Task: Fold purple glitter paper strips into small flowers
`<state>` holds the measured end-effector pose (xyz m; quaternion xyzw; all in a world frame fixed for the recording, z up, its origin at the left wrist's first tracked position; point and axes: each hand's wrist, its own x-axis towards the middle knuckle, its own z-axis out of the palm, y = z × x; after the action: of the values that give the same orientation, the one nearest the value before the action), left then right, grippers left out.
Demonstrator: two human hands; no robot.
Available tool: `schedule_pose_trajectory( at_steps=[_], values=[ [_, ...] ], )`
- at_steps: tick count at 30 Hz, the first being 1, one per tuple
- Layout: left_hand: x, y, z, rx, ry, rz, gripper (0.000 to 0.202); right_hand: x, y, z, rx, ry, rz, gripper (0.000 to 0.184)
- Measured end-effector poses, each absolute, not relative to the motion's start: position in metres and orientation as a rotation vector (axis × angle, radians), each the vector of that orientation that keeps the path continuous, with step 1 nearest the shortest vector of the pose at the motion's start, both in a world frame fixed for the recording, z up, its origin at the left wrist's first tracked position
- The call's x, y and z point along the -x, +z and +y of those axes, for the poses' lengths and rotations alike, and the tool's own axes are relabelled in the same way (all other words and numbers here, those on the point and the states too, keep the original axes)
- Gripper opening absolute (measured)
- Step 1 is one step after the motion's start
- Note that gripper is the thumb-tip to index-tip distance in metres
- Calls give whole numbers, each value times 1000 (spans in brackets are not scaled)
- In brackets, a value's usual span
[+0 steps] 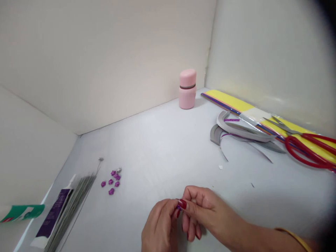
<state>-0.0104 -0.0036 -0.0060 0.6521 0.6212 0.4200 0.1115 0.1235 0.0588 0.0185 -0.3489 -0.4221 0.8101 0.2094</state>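
Note:
At the front middle of the table, my left hand (159, 224) and my right hand (203, 211) meet fingertip to fingertip. Between them is a small purple paper star (179, 207), mostly covered by the fingers. My right thumb presses on it from above, and the left fingertips pinch it from the other side. Further left lies a loose group of several finished purple stars (110, 181), with a silver star (119, 170) at its upper edge. A wire topped by another silver star (100, 159) lies close by.
On the left are a purple-and-white glue tube (54, 213) and a bundle of thin wires (75, 203). A pink flask (187, 89) stands at the back. Grey paper strips (243, 133), red-handled scissors (306, 154) and yellow-topped paper packs (231, 99) lie right.

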Motion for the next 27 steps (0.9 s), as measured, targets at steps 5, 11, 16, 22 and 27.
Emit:
schedule_pose_trajectory(
  at_steps=[5, 11, 16, 22, 27],
  values=[
    [15, -10, -6, -1878, 1277, 1640, 23, -124, 23, 60, 956, 2308, -1101, 39],
    [12, -10, -6, -1939, 1283, 1703, 26, -124, 21, 59, 962, 2235, -1184, 37],
    [9, -7, -6, -1922, 1275, 1859, 20, -129, 18, 56, 932, 2004, -1503, 28],
    [9, -2, -7, -1898, 1216, 1908, 23, -135, 19, 59, 861, 1482, -2039, 18],
    [5, -4, -7, -1971, 1151, 2032, 23, -135, 18, 57, 862, 1198, -2227, 22]
  ],
)
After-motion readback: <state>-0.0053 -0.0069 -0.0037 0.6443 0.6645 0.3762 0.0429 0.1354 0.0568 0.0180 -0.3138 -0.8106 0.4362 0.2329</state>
